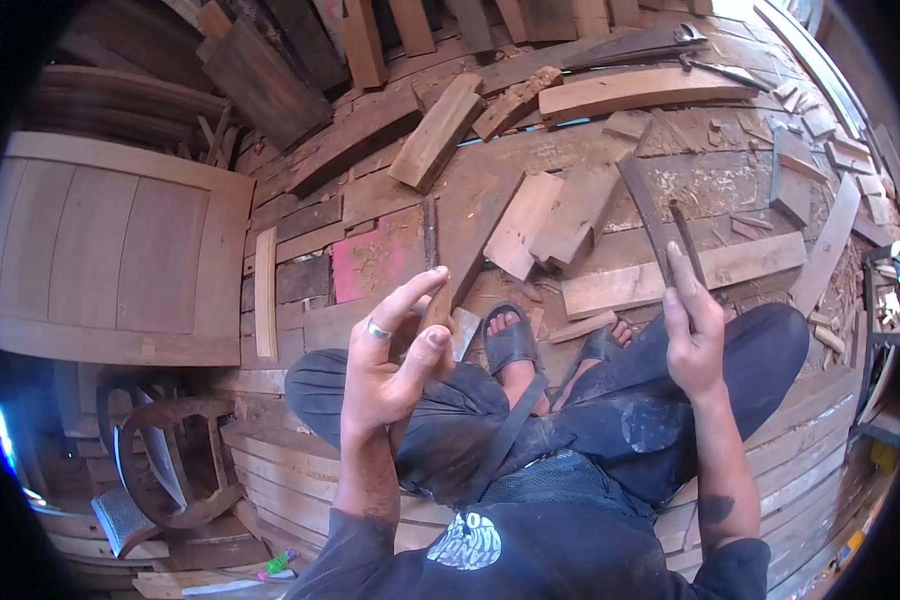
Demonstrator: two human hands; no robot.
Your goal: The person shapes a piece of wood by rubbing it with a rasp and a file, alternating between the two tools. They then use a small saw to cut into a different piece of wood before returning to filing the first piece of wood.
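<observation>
My left hand point(395, 350), a ring on one finger, is closed around a narrow piece of wood point(438, 306) over my left thigh. Just beyond its fingertips a dark thin rod point(430, 232) points away; whether it joins the wood I cannot tell. Above my right knee, my right hand point(697, 335) grips a long, flat, dark rasp point(642, 200) by its near end, tip pointing away. A second dark, thin bar point(686, 240) shows close beside that hand, over a pale board point(740, 262). Two short wood blocks point(522, 225) lie on the floor between the hands.
A panelled wooden door point(120, 245) stands at left, with a curved wooden frame point(175, 460) below it. Beams point(650, 92), a hammer point(725, 72), a handsaw point(635, 45) and offcuts lie across the far floor. Shavings cover the planks. My sandalled feet point(512, 340) rest in the middle.
</observation>
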